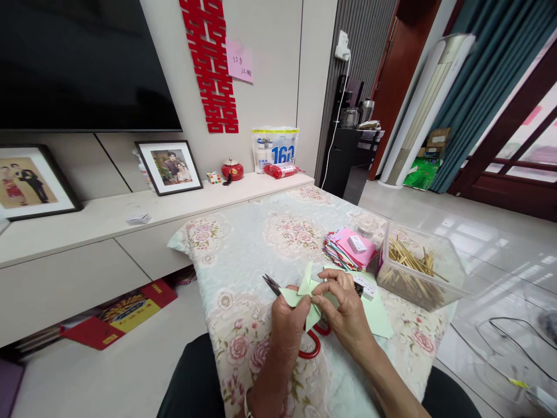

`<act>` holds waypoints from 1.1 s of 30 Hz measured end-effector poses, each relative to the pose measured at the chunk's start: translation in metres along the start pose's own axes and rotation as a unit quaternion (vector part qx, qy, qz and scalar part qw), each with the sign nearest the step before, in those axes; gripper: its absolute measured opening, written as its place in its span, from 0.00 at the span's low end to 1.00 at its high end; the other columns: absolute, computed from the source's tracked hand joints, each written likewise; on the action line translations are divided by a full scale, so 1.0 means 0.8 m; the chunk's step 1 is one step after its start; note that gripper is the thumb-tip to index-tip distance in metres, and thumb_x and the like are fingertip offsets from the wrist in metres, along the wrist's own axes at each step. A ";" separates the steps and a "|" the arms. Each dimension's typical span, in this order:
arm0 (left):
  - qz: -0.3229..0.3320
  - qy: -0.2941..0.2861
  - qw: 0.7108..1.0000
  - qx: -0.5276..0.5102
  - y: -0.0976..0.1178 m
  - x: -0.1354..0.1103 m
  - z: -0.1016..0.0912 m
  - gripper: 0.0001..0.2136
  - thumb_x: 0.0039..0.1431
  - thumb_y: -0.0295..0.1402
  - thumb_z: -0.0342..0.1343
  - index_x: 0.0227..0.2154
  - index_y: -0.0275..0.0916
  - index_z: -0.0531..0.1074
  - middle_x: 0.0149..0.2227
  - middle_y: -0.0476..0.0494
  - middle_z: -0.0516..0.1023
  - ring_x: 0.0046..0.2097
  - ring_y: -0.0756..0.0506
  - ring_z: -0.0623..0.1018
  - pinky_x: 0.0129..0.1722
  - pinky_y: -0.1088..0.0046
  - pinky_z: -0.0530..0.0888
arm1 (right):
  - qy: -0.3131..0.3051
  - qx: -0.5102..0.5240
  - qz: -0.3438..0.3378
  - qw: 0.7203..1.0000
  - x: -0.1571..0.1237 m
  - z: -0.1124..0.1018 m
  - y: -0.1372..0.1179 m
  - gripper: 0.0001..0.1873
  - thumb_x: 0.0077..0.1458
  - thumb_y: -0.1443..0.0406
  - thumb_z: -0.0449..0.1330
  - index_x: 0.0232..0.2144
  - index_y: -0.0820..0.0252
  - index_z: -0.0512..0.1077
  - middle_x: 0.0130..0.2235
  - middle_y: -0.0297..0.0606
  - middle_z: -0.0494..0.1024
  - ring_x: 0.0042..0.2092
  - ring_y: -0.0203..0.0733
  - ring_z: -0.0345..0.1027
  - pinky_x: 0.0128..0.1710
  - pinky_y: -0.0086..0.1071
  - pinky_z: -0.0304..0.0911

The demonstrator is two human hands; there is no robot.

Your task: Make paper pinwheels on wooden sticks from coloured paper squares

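Floral-clothed table [243, 255] spreads beneath the grip, clear bin [444, 293] with sticks [411, 259] to its right. Left hand [288, 325] and right hand [348, 305] sit close together, colored paper stack [346, 247] just beyond the right one, red-handled scissors [272, 285] below; both pinch pale green folded paper [307, 288] between them.

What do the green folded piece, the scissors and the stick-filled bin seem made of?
Green folded piece: likely matte paper, by its thin, crisp folds. Scissors: slim, dark blades suggest metal; smooth red handles, probably plastic. Bin: likely clear plastic; sticks show through its wall.
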State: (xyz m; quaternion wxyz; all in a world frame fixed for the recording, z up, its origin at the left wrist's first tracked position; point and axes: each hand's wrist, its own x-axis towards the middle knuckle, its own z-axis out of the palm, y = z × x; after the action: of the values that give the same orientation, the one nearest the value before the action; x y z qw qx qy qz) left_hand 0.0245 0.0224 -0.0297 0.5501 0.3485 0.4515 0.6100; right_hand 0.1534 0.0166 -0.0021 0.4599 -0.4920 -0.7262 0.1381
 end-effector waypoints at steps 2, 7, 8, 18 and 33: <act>-0.002 -0.003 1.000 -0.001 0.003 -0.001 0.001 0.08 0.42 0.34 0.64 0.23 0.37 0.71 0.19 0.54 0.69 0.22 0.51 0.66 0.23 0.77 0.66 | -0.004 -0.004 -0.001 1.000 0.000 -0.001 0.000 0.06 0.61 0.68 0.59 0.32 0.55 0.74 0.47 0.42 0.69 0.51 0.51 0.61 0.51 0.46 0.57; 0.008 -0.006 1.000 0.010 0.002 -0.002 0.000 0.07 0.44 0.33 0.63 0.23 0.37 0.70 0.19 0.54 0.69 0.22 0.52 0.67 0.23 0.77 0.65 | -0.015 0.008 -0.002 1.000 0.002 -0.002 -0.002 0.09 0.62 0.67 0.57 0.30 0.55 0.74 0.46 0.42 0.70 0.52 0.52 0.60 0.51 0.47 0.56; 0.011 -0.006 1.000 0.015 0.002 -0.002 0.000 0.07 0.44 0.33 0.63 0.23 0.37 0.70 0.19 0.53 0.69 0.22 0.51 0.67 0.23 0.77 0.66 | -0.017 0.014 0.003 1.000 0.002 -0.002 -0.002 0.09 0.62 0.66 0.57 0.30 0.55 0.74 0.47 0.42 0.70 0.53 0.52 0.60 0.52 0.47 0.56; 0.031 -0.007 0.996 0.088 0.017 -0.004 0.004 0.06 0.43 0.33 0.62 0.21 0.38 0.70 0.17 0.54 0.69 0.21 0.51 0.67 0.22 0.77 0.66 | -0.052 0.082 0.075 0.992 0.004 -0.007 -0.005 0.09 0.60 0.64 0.58 0.28 0.56 0.75 0.47 0.43 0.71 0.56 0.53 0.59 0.55 0.46 0.53; 0.087 0.011 0.983 0.159 0.013 -0.005 0.001 0.04 0.44 0.31 0.60 0.20 0.40 0.71 0.17 0.53 0.70 0.22 0.49 0.68 0.25 0.76 0.67 | -0.029 0.064 0.089 0.994 0.000 -0.002 -0.011 0.09 0.58 0.63 0.57 0.27 0.56 0.73 0.46 0.43 0.72 0.52 0.52 0.61 0.52 0.46 0.56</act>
State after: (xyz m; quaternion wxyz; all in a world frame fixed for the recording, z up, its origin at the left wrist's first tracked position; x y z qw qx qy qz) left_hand 0.0225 0.0185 -0.0192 0.4277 0.4629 0.5162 0.5799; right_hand 0.1492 0.0121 0.0049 0.4548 -0.5203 -0.6822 0.2389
